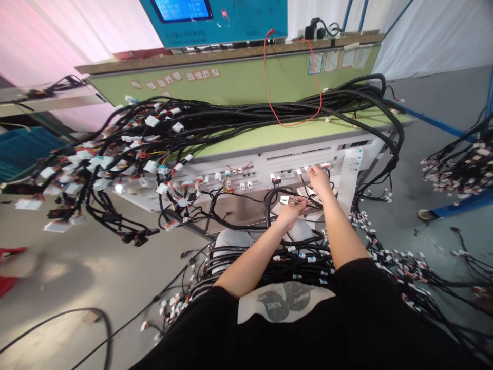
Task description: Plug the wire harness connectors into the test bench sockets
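Observation:
My left hand (292, 213) is closed around thin wires of a black wire harness (270, 203), low in front of the white test panel (262, 163). A white connector (284, 199) sticks out beside its fingers. Up and to the right, my right hand (319, 180) has its fingers pinched on a small white plug at the panel's sockets, mostly hidden by the fingertips. Just left of it, another white connector (299, 172) sits at the panel with black wires hanging down. More wired connectors (218, 176) are at the panel's middle and left.
A thick bundle of black harnesses (239, 114) lies along the green bench top (246, 140), its connectors hanging off the left. Behind stands a blue tester (239, 25) with a red lead (265, 77). More harnesses (304, 264) lie across my lap. A blue frame (458, 208) stands right.

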A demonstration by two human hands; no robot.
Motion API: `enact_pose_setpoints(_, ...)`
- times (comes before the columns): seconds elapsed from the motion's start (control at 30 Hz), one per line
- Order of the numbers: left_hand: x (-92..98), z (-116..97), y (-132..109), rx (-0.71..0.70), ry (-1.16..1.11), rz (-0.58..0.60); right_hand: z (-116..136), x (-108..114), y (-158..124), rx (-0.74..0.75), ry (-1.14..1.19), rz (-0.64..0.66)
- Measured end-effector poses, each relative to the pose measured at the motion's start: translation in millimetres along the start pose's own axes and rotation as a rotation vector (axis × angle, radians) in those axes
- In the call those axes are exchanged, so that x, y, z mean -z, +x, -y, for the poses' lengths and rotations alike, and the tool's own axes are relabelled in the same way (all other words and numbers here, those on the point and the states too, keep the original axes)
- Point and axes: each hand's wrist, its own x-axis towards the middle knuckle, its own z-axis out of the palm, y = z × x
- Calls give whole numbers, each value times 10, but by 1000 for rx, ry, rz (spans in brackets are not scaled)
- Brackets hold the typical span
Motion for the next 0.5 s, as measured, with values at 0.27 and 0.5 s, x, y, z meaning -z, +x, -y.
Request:
enact_pose_setpoints(0.27, -224, -378, 55, -224, 468, 294, 141, 170, -772, 312, -214, 500)
enact_pose_setpoints(0.5, -312, -408, 146, -240, 700, 378, -27, 258, -818, 347, -68, 285)
